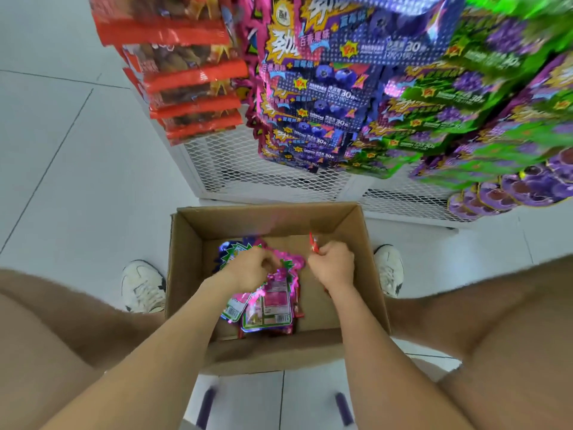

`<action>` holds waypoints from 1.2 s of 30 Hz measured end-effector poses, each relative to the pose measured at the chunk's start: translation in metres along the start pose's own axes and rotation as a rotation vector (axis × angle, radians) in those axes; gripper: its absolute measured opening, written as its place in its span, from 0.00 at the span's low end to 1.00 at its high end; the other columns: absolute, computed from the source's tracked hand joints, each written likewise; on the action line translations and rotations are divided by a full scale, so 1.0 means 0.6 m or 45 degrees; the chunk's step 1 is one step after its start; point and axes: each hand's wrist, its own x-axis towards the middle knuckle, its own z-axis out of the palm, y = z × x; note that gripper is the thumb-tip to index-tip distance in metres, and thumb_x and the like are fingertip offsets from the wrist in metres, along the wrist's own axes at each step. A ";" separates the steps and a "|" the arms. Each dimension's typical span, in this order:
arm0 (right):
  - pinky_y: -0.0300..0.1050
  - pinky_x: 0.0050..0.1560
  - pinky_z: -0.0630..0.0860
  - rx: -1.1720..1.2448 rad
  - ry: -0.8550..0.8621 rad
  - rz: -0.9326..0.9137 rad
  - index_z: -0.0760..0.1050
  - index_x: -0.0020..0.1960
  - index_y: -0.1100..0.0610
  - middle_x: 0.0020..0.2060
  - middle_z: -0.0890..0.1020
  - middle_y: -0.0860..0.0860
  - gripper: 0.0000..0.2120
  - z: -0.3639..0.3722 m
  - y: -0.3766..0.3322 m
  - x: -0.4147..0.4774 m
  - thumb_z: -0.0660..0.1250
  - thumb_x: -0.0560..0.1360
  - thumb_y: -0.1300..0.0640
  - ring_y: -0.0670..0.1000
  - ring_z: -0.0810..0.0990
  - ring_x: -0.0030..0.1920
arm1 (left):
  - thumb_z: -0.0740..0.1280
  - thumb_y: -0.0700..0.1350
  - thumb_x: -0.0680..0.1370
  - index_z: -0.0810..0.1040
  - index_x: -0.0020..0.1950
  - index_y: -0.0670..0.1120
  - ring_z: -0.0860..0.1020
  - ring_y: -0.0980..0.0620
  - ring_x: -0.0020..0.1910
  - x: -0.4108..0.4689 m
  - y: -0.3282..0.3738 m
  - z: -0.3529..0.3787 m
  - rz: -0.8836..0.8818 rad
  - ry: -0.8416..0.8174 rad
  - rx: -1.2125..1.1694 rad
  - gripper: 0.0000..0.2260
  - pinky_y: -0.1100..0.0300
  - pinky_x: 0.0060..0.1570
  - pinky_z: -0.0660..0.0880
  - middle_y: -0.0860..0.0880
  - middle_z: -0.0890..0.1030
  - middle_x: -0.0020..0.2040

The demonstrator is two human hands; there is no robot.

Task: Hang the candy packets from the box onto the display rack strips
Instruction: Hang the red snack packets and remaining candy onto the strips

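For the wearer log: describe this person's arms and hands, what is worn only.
The left grip and right grip are bare hands with no gloves. The left forearm and right forearm are uncovered to the frame edge, with no sleeves in view. No watch, bracelet or band shows at either wrist. The fingers are too blurred to rule out rings.

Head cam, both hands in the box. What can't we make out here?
Head view only:
- Rack strips: hidden behind the hanging packets.
- Red item in the right hand: fist covers most of it, and it is blurred.
- Candy packets in the box: left hand covers some, so the count is unclear.
- Upper hanging rows: cut off by the top edge.
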 end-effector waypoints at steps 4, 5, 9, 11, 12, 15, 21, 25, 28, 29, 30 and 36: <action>0.48 0.39 0.76 0.114 0.050 -0.366 0.74 0.38 0.52 0.33 0.81 0.47 0.06 -0.047 -0.073 -0.062 0.72 0.69 0.55 0.53 0.79 0.36 | 0.69 0.58 0.83 0.83 0.64 0.46 0.84 0.51 0.44 -0.030 0.078 -0.025 0.057 0.281 -0.659 0.18 0.47 0.51 0.84 0.45 0.87 0.51; 0.48 0.37 0.74 0.106 0.032 -0.518 0.71 0.37 0.51 0.32 0.78 0.45 0.08 -0.054 -0.088 -0.081 0.71 0.68 0.56 0.51 0.76 0.34 | 0.71 0.62 0.80 0.84 0.60 0.47 0.86 0.48 0.49 -0.042 0.099 -0.036 0.041 0.331 -0.841 0.20 0.46 0.54 0.84 0.46 0.88 0.51; 0.48 0.39 0.74 -0.237 0.017 -1.046 0.71 0.40 0.51 0.40 0.72 0.43 0.08 -0.073 -0.129 -0.146 0.70 0.69 0.52 0.51 0.76 0.40 | 0.74 0.53 0.79 0.86 0.54 0.46 0.86 0.46 0.50 -0.066 0.116 -0.071 0.056 0.567 -1.023 0.11 0.42 0.61 0.82 0.42 0.89 0.51; 0.47 0.41 0.77 -0.246 0.188 -1.099 0.74 0.43 0.49 0.41 0.75 0.42 0.10 -0.089 -0.136 -0.165 0.69 0.73 0.42 0.49 0.78 0.42 | 0.71 0.53 0.80 0.85 0.53 0.48 0.86 0.47 0.50 -0.086 0.117 -0.091 0.059 0.615 -0.922 0.10 0.39 0.62 0.81 0.45 0.88 0.49; 0.47 0.43 0.78 -0.123 0.304 -1.057 0.76 0.46 0.47 0.42 0.76 0.42 0.11 -0.099 -0.139 -0.170 0.68 0.74 0.41 0.47 0.78 0.43 | 0.69 0.52 0.82 0.85 0.52 0.48 0.86 0.46 0.50 -0.104 0.126 -0.101 0.082 0.618 -0.874 0.09 0.41 0.61 0.81 0.46 0.88 0.48; 0.47 0.58 0.77 0.406 0.402 -0.793 0.74 0.65 0.47 0.58 0.78 0.45 0.20 -0.139 -0.163 -0.167 0.69 0.76 0.40 0.46 0.78 0.56 | 0.67 0.46 0.85 0.84 0.47 0.44 0.87 0.45 0.49 -0.171 0.169 -0.139 0.206 0.576 -0.823 0.10 0.52 0.52 0.83 0.46 0.88 0.45; 0.51 0.47 0.81 0.952 0.130 -0.902 0.80 0.48 0.59 0.40 0.87 0.54 0.03 -0.265 -0.268 -0.219 0.73 0.80 0.61 0.50 0.86 0.43 | 0.72 0.45 0.82 0.86 0.57 0.45 0.88 0.46 0.50 -0.296 0.262 -0.239 0.643 0.775 -0.686 0.06 0.51 0.50 0.85 0.46 0.89 0.50; 0.49 0.44 0.82 0.748 0.429 -1.093 0.80 0.44 0.52 0.37 0.86 0.46 0.07 -0.351 -0.346 -0.275 0.76 0.77 0.59 0.45 0.86 0.40 | 0.75 0.41 0.79 0.86 0.53 0.50 0.86 0.53 0.47 -0.364 0.343 -0.313 0.896 1.202 -0.383 0.05 0.53 0.51 0.83 0.52 0.88 0.47; 0.52 0.47 0.83 0.822 0.597 -1.273 0.81 0.47 0.52 0.38 0.86 0.43 0.05 -0.406 -0.414 -0.306 0.74 0.78 0.60 0.43 0.86 0.41 | 0.70 0.40 0.80 0.86 0.54 0.50 0.83 0.59 0.50 -0.414 0.419 -0.371 1.029 1.610 -0.231 0.08 0.61 0.53 0.79 0.56 0.85 0.50; 0.53 0.47 0.83 0.856 0.645 -1.323 0.81 0.48 0.52 0.38 0.86 0.43 0.04 -0.425 -0.439 -0.313 0.74 0.79 0.59 0.44 0.86 0.41 | 0.67 0.40 0.79 0.85 0.55 0.49 0.81 0.58 0.51 -0.434 0.449 -0.392 1.072 1.735 -0.166 0.09 0.64 0.55 0.77 0.54 0.84 0.52; 0.55 0.47 0.82 0.873 0.698 -1.373 0.81 0.50 0.51 0.39 0.86 0.43 0.02 -0.446 -0.466 -0.317 0.73 0.79 0.58 0.45 0.86 0.41 | 0.65 0.40 0.78 0.85 0.56 0.48 0.79 0.55 0.54 -0.452 0.477 -0.416 1.108 1.844 -0.086 0.11 0.64 0.57 0.74 0.52 0.83 0.53; 0.50 0.44 0.80 0.894 0.856 -1.518 0.82 0.49 0.50 0.38 0.84 0.44 0.03 -0.566 -0.631 -0.313 0.73 0.78 0.57 0.44 0.82 0.37 | 0.58 0.52 0.75 0.77 0.70 0.47 0.73 0.45 0.68 -0.497 0.596 -0.577 0.810 1.851 -0.172 0.25 0.49 0.69 0.70 0.46 0.79 0.67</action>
